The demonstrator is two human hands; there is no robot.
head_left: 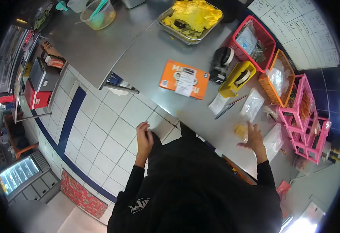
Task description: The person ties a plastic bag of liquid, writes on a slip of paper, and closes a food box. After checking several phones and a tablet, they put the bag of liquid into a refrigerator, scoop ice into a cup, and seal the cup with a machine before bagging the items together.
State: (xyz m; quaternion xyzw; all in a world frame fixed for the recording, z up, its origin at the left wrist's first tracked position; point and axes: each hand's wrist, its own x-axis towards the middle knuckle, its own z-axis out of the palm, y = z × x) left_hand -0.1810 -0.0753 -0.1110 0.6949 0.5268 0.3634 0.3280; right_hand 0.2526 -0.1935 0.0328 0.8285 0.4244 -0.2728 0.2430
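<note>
Fingers (250,130) spread, the right hand (254,141) is beside a yellow packet (240,130). Left hand (144,143) hangs over tiles (113,130), thumb apart from fingers

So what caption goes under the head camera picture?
Right hand near a yellow packet on the metal counter, left hand off it.

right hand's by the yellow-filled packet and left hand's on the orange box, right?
The left hand isn't on the orange box; the head view shows it off the table, over the tiled floor. The right hand is by the yellow-filled packet.
</note>
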